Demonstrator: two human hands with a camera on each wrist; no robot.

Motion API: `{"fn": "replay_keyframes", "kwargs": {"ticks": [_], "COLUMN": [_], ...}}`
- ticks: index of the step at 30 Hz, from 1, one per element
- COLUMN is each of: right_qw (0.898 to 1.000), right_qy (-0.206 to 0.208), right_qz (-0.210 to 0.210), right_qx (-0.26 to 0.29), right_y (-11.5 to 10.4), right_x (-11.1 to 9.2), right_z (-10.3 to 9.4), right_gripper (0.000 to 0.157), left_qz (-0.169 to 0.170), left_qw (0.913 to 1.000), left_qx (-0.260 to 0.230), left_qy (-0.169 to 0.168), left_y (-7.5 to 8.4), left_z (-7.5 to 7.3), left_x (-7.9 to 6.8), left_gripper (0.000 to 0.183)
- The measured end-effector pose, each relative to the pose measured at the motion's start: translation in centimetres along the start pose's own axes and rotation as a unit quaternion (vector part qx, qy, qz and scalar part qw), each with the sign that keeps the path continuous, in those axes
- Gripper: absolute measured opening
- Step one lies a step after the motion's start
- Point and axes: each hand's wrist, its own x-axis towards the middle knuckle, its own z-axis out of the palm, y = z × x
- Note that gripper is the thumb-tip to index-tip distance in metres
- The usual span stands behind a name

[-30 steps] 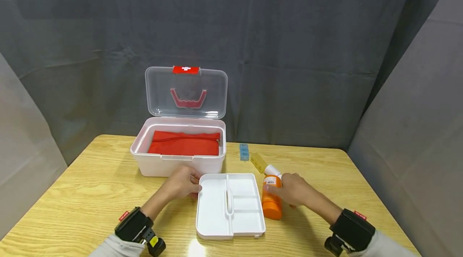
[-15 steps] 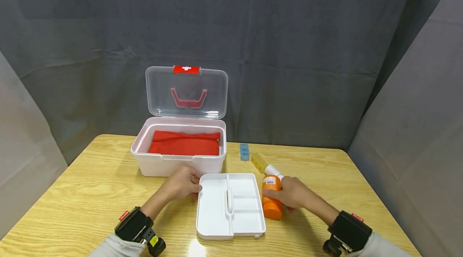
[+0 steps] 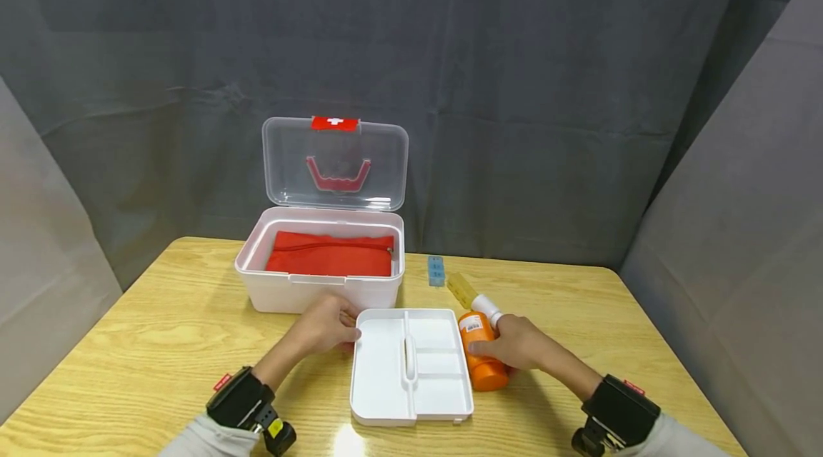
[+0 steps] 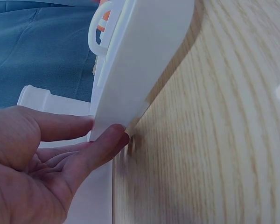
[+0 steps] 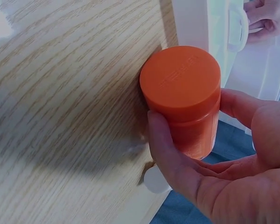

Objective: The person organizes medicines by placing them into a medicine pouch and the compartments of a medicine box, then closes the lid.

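My left hand (image 3: 326, 326) pinches the upper left corner of a white divided tray (image 3: 379, 378) that lies on the table; in the left wrist view the thumb is on the rim and the fingers on the side wall. An orange pill bottle (image 3: 474, 346) lies on its side along the tray's right edge, its cap toward me. My right hand (image 3: 519, 343) grips it, thumb on one side and fingers on the other, as the right wrist view shows. Beyond that hand lies a white cylindrical thing (image 3: 486, 307), partly hidden.
Behind the tray stands a white first-aid box (image 3: 321, 293), its clear lid (image 3: 334, 164) raised, with a red zip pouch (image 3: 331, 257) inside. A blue pill organizer (image 3: 436, 271) and a yellow one (image 3: 460, 289) lie to its right. Grey cloth (image 3: 514, 121) hangs behind the table.
The orange pill bottle has turned slightly, its labelled end moving left against the tray, with my right hand on it. The left hand and tray stay put.
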Motion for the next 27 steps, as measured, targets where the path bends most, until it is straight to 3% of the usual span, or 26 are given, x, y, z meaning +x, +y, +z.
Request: {"fn": "replay_keyframes", "kwargs": {"ticks": [15, 27], "right_qw": [1.0, 0.999], "right_qy": [0.002, 0.014], "right_qz": [0.001, -0.028], "right_qx": [-0.019, -0.037], "right_y": [-0.5, -3.0], "right_x": [0.0, 0.3], "right_z": [-0.7, -2.2], "right_gripper": [0.034, 0.031], "left_qz": [-0.006, -0.01], "left_qw": [1.0, 0.9999], "left_qx": [0.003, 0.002], "left_qy": [0.007, 0.001], "left_y": [0.1, 0.2], "left_z": [0.1, 0.0], "left_x": [0.0, 0.0], "left_gripper": [0.017, 0.018]}}
